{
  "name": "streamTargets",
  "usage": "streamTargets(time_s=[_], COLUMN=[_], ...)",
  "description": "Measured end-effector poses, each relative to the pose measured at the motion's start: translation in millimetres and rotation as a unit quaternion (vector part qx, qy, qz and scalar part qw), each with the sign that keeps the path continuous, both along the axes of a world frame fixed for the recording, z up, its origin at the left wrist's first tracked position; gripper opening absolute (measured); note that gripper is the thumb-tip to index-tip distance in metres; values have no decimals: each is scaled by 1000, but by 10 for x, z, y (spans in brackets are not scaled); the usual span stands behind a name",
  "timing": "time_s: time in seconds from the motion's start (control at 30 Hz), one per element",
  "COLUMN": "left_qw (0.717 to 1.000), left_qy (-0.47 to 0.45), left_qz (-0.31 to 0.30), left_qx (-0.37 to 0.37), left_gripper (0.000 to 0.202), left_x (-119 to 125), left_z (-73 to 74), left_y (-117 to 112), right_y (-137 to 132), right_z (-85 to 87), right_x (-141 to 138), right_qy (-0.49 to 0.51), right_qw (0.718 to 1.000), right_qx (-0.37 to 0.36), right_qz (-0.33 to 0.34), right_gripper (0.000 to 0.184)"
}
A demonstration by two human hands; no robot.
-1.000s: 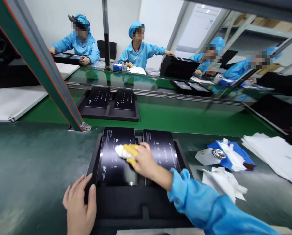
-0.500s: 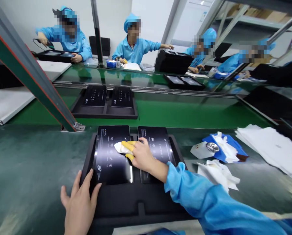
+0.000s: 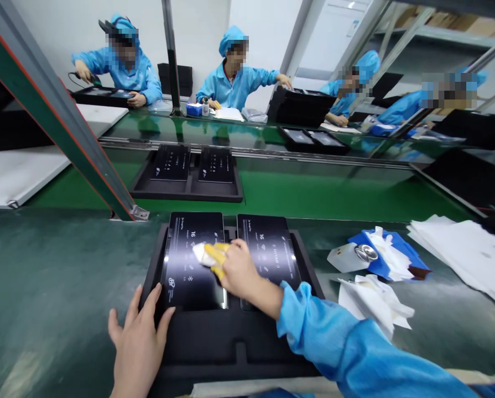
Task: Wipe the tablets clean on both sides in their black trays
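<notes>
A black tablet (image 3: 181,282) lies face up in the left half of a dark tray (image 3: 206,337), its far end close to the far edge of the table (image 3: 60,276). The tablet's long axis runs from near to far, roughly along the tray's left edge, with a short end toward the person. Its surface is glossy, with a pale band of glare across the middle. White markings cover it: small icons in a column, a "16" toward the far end and a round logo at the near left corner. A second tablet (image 3: 274,254) lies beside it along the tray's right edge, pointing the same way, with similar print.

The right hand (image 3: 241,271) reaches in from the table's near right corner, knuckles up and fingers aimed left, partly over the second tablet. Yellow covers (image 3: 216,255) sheathe some fingers, which pinch a white cloth (image 3: 200,254) against the first tablet's middle. A blue sleeve (image 3: 334,331) bunches at the wrist. The left hand (image 3: 139,342) holds nothing; its back faces up, fingers spread and pointing away, at the tray's near left edge.

Crumpled white wipes (image 3: 374,304) lie to the tray's right.
</notes>
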State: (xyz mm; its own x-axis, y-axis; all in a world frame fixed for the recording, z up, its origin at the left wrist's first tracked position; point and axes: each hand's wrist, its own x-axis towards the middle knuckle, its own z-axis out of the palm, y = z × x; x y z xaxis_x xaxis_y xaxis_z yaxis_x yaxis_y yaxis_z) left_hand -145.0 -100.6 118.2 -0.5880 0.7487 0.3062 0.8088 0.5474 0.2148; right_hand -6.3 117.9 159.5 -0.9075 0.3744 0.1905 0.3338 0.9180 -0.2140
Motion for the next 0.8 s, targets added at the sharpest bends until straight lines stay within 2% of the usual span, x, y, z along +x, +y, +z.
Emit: streamTargets(time_s=[0.1, 0.17, 0.23, 0.37, 0.43, 0.47, 0.53, 0.67, 0.73, 0.8], left_qw=[1000, 1000, 1000, 1000, 1000, 1000, 1000, 1000, 999, 999], left_qy=[-11, -12, -8, -8, -13, -16, -18, -16, -22, -34], left_qz=[4, 6, 7, 5, 6, 7, 6, 4, 12, 21], left_qx=[-5, -6, -3, 5, 1, -3, -9, -14, -22, -30], left_gripper=[46, 47, 47, 48, 49, 49, 50, 52, 51, 51], left_x=[-13, -14, -3, 26, 22, 13, -15, -51, -36, -8], left_z=[-36, -44, -26, 41, 45, 33, -10, -85, -69, -20], left_y=[-6, -7, 1, 27, 28, 23, 1, -44, -41, -25], right_y=[-406, -551, -435, 264, 477, 491, 338, -294, -525, -618], right_z=[-135, -168, -109, 107, 127, 102, 0, -193, -211, -188], right_x=[241, 374, 366, 66, -19, -10, 116, 589, 767, 843], right_qy=[6, 32, 72, 82, 62, 56, 57, 79, 96, 109], right_qw=[991, 983, 986, 995, 995, 996, 998, 992, 986, 984], right_qx=[-4, -31, -54, -41, -40, -40, -36, -27, -38, -52], right_qz=[131, 176, 143, -27, -64, -60, -17, 97, 130, 134], right_gripper=[51, 52, 52, 49, 50, 50, 51, 50, 49, 48])
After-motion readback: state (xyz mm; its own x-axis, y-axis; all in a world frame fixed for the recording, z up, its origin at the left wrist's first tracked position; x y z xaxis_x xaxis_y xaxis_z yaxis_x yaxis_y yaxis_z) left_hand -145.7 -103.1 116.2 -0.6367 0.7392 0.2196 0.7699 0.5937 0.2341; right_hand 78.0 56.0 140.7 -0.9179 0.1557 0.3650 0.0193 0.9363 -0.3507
